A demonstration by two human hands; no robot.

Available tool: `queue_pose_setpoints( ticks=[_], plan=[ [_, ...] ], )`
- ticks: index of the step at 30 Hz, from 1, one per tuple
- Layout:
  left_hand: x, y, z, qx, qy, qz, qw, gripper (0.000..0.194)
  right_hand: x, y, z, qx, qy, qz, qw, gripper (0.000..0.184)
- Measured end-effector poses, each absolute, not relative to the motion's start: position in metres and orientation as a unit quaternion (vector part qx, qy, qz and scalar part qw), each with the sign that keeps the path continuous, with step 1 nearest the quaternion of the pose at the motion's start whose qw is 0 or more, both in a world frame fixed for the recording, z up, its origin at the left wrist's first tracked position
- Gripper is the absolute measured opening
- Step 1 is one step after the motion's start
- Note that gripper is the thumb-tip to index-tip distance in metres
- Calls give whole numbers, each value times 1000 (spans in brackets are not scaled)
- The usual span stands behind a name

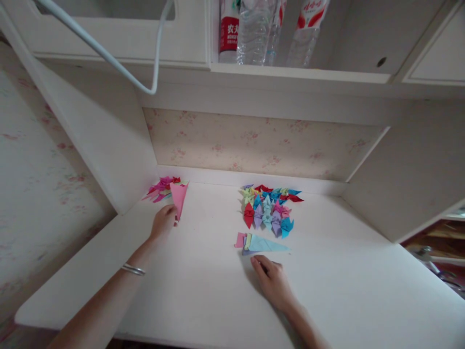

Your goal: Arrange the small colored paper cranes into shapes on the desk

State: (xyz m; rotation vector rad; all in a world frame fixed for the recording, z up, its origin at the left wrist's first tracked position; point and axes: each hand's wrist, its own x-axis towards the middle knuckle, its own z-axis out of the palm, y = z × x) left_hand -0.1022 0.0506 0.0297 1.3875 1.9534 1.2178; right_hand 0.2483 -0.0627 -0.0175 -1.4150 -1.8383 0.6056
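My left hand (164, 222) pinches a pink folded paper (178, 196) by its lower end, with the pointed shape standing up from the fingers. Just behind it, a pile of pink, red and green folded papers (162, 186) lies by the left panel. My right hand (275, 281) is loosely curled on the desk, thumb and index finger together, and nothing shows in it. Beyond its fingertips lies a small stack of folded papers (267, 243), light blue on top with pink, green and purple edges. Several colourful origami cranes (267, 218) sit in rows behind that stack.
The white desk (203, 286) has side panels and a flowered back wall (250, 143). Overhead, a shelf (298, 73) holds several plastic bottles (256, 34). A white cable (123, 70) hangs at upper left. Past the desk's right edge are brown shelves (436, 237).
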Motion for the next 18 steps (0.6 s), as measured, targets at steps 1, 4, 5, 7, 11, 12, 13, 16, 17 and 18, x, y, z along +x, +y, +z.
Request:
queue_pose_setpoints(
  ticks=[1,4,5,7,11,12,13,16,17,18],
  plan=[
    [-91,46,28,496,681,469,267,27,239,-61,-14,-534,-713,256,375,40],
    [-52,29,24,443,538,551,458,30,209,-50,-4,-499,-694,318,410,36],
    [-37,23,23,429,515,554,495,30,199,-44,-1,-493,-680,337,425,35],
    [-10,11,20,427,475,543,545,29,182,-31,2,-496,-640,363,462,35],
    [25,-7,15,453,418,494,613,32,162,-14,1,-525,-549,384,525,40],
    [29,-9,14,466,415,474,622,33,160,-13,-1,-524,-537,391,533,39],
    [30,-10,13,480,415,453,626,34,159,-12,-3,-519,-533,399,537,38],
    [27,-10,10,522,425,410,616,32,163,-13,-9,-504,-534,408,542,33],
    [25,-9,9,528,430,408,608,32,165,-13,-11,-504,-531,410,544,33],
    [23,-8,10,528,435,413,602,33,167,-13,-12,-506,-526,409,547,33]
  ],
)
